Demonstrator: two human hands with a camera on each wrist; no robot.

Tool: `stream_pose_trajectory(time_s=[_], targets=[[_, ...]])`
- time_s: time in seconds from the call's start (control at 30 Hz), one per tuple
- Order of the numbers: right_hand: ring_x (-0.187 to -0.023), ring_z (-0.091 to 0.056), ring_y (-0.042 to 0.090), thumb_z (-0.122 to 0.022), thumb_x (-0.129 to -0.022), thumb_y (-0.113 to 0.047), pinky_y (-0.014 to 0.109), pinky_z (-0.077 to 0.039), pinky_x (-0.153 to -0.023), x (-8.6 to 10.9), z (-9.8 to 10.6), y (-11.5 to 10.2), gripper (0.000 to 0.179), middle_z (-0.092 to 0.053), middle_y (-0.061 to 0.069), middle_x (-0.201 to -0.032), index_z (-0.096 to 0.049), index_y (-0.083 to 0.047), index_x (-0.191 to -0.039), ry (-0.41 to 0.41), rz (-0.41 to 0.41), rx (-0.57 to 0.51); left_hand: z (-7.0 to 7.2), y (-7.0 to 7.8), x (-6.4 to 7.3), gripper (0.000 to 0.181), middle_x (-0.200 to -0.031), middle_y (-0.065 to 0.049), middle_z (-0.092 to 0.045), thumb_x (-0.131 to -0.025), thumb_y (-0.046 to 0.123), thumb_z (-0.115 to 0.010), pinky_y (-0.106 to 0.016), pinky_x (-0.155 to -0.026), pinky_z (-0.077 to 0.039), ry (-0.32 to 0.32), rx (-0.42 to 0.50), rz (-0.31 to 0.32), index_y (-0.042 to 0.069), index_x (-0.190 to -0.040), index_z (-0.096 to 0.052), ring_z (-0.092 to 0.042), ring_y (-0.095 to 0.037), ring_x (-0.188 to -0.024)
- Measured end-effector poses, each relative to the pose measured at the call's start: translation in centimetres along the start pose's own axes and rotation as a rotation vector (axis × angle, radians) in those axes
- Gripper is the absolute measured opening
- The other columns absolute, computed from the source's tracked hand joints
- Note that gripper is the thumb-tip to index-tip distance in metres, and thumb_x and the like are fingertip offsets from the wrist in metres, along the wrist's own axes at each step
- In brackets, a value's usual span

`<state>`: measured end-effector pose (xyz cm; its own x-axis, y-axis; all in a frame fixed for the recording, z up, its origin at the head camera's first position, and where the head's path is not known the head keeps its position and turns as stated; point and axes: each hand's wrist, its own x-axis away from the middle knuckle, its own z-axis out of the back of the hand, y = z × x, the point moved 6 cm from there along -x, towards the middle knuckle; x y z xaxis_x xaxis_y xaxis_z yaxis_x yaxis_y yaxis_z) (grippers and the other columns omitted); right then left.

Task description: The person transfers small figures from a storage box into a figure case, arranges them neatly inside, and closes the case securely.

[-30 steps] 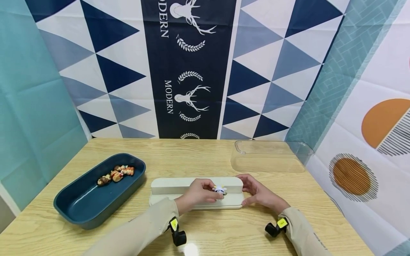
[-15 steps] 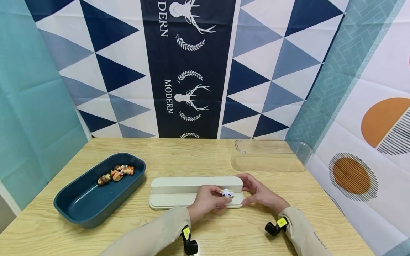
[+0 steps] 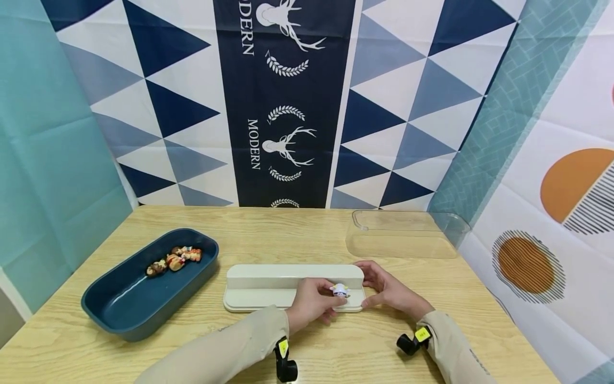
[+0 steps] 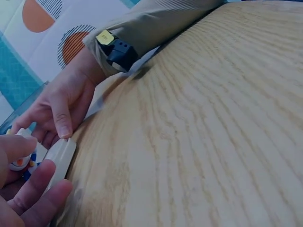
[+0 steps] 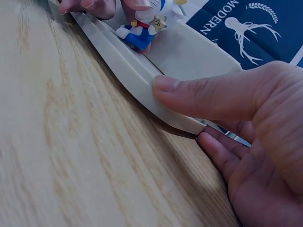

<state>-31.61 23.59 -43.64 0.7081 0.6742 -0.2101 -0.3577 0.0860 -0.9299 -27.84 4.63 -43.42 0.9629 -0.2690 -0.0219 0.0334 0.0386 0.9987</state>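
A cream-white stepped display base [image 3: 259, 298] lies on the wooden table, its raised ledge along the back. Between thumb and fingers, my left hand [image 3: 309, 305] pinches a small white-and-blue figurine [image 3: 340, 290] over the base's right end. In the right wrist view the figurine [image 5: 139, 38] shows blue legs, a red collar and a gold star, close over the base's lower step. My right hand [image 3: 390, 290] grips the base's right end, thumb [image 5: 189, 94] on the front rim and fingers at the corner. The left wrist view shows the figurine partly covered by the left fingers.
On the left stands a dark blue tray [image 3: 139, 328] with several small brown-and-orange figurines [image 3: 175, 261] inside. A clear plastic cover [image 3: 403, 245] sits at the back right, near the patterned cloth wall [image 3: 398, 106].
The left hand has moved right along the base with the figurine and stayed nearly still over the last half second. The right hand keeps its grip on the base's end.
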Motion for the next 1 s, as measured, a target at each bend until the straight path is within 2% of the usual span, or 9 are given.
stream_pose_trajectory(time_s=[0.17, 0.4, 1.0], targets=[[-0.121, -0.051, 0.008, -0.077, -0.078, 0.007, 0.021, -0.041, -0.102, 0.13, 0.00, 0.03, 0.083, -0.047, 0.014, -0.136, -0.027, 0.009, -0.144, 0.002, 0.007, -0.002, -0.10, -0.04, 0.01, 0.015, -0.074, -0.006, -0.071, -0.080, 0.002, -0.082, -0.032, -0.040, -0.053, 0.001, -0.010, -0.007, -0.002, -0.091, -0.072, -0.060, -0.012, -0.046], [-0.121, -0.051, 0.008, -0.077, -0.077, 0.008, 0.020, -0.041, -0.102, 0.10, 0.01, 0.04, 0.084, -0.048, 0.010, -0.134, -0.026, 0.010, -0.144, 0.004, 0.024, -0.004, -0.05, 0.10, 0.20, 0.022, -0.085, -0.009, -0.072, -0.081, -0.001, -0.079, -0.032, -0.041, -0.053, -0.003, -0.017, -0.005, -0.006, -0.102, -0.072, -0.060, -0.013, -0.047], [-0.121, -0.051, 0.007, -0.077, -0.077, 0.008, 0.020, -0.042, -0.101, 0.03, -0.05, 0.21, 0.084, -0.050, 0.004, -0.135, -0.026, 0.011, -0.143, -0.003, 0.039, 0.000, -0.16, -0.27, 0.30, 0.020, -0.086, -0.009, -0.071, -0.081, -0.010, -0.075, -0.031, -0.040, -0.053, 0.030, -0.032, -0.001, -0.005, -0.100, -0.070, -0.055, -0.009, -0.044]])
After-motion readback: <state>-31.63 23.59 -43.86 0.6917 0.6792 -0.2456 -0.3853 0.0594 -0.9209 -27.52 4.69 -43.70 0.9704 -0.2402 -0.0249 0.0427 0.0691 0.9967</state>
